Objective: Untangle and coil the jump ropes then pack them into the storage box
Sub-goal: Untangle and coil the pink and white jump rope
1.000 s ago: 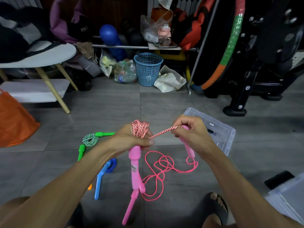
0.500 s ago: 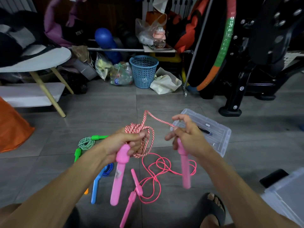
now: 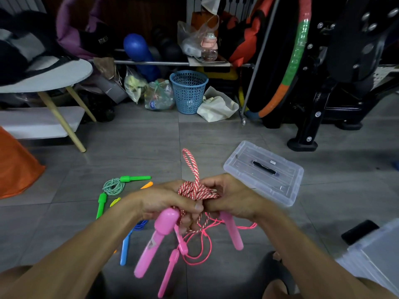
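Rope in hand: a red-and-white braided jump rope (image 3: pixel 197 192) bunched into a coil between both hands, above the grey tile floor (image 3: pixel 151 145) and in front of the lid; one loop sticks straight up out of the bundle.
Left hand (image 3: pixel 168 202): knuckles up, fingers curled round the left side of the coil, thumb tip pressed at its front; a thick pink handle (image 3: pixel 154 242) hangs slanting down from this grip.
Right hand (image 3: pixel 233 199): fingers wrapped round the right side of the coil, touching the left thumb; a second pink handle (image 3: pixel 233 233) hangs down below it.
Hands together: both clamped on the same bundle, forearms converging from the lower corners.
Clear lid (image 3: pixel 264 171): flat on the floor just right of and beyond the hands, a black pen (image 3: pixel 264 167) lying on it.
Thin pink rope (image 3: pixel 200 244): loose loops on the floor under the hands, well short of the lid, with two slim pink handles.
Green rope (image 3: pixel 113 187): coiled, with green handles, left of the hands, far from the lid.
Blue rope (image 3: pixel 129 240): on the floor under the left forearm, partly hidden.
Storage box (image 3: pixel 375 253): translucent, only a corner seen, near side of the lid at the right edge.
Blue basket (image 3: pixel 189 91): beyond the lid, against the clutter.
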A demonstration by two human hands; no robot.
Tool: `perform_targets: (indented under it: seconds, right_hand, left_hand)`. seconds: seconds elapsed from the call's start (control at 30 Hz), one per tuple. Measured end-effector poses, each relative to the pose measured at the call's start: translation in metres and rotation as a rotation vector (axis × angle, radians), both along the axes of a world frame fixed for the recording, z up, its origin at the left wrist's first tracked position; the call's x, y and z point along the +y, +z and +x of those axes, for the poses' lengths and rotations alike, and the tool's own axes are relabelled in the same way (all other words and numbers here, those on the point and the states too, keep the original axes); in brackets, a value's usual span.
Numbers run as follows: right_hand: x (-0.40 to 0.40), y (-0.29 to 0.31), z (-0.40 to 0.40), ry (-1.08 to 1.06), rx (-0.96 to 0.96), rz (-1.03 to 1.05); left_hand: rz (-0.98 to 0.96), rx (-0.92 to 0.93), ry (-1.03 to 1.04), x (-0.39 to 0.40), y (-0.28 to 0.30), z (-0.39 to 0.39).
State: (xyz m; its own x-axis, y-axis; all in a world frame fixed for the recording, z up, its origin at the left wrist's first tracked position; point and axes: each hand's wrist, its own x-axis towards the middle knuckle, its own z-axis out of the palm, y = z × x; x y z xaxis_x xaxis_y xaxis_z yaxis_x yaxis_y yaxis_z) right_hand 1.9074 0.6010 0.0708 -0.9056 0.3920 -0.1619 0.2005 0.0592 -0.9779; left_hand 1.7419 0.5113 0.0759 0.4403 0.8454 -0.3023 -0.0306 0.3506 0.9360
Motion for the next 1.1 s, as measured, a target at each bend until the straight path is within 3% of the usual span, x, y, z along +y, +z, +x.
perform_targets:
  seconds: [0.23,0.43,0.53,0.67,0.7,0.8,0.9,1.03,1.1]
  right_hand:
    - [-0.004,-0.005,-0.006,-0.167,-0.029,0.032]
    - [-0.004,-0.006,-0.003,-0.283,-0.081,0.107]
    - [-0.003,-0.009,-0.006,-0.363,-0.122,0.234]
    - [0.000,-0.010,-0.007,-0.391,-0.187,0.636]
    - [-0.001,-0.010,-0.007,-0.362,-0.234,0.718]
    - [-0.003,-0.008,-0.007,-0.281,-0.382,0.880]
    - [0.004,-0.002,-0.001,-0.274,-0.291,0.733]
    - [0.023,0.014,0.020,-0.424,-0.131,0.315]
    - [0.024,0.013,0.023,-0.355,-0.170,0.267]
  left_hand:
    - [0.031,-0.073,0.081,-0.002,-0.008,-0.001]
    - [-0.017,-0.045,0.501,0.003,-0.009,0.010]
    - [0.144,0.192,0.639,0.007,-0.013,0.013]
    - [0.466,1.022,0.662,0.006,-0.019,0.010]
    - [0.489,1.111,0.616,0.004,-0.019,0.011]
    - [0.462,1.101,0.435,0.004,-0.024,0.015]
    - [0.420,1.060,0.344,0.006,-0.031,0.015]
    - [0.310,0.955,0.444,0.008,-0.034,0.008]
    - [0.299,0.875,0.507,0.009,-0.033,0.004]
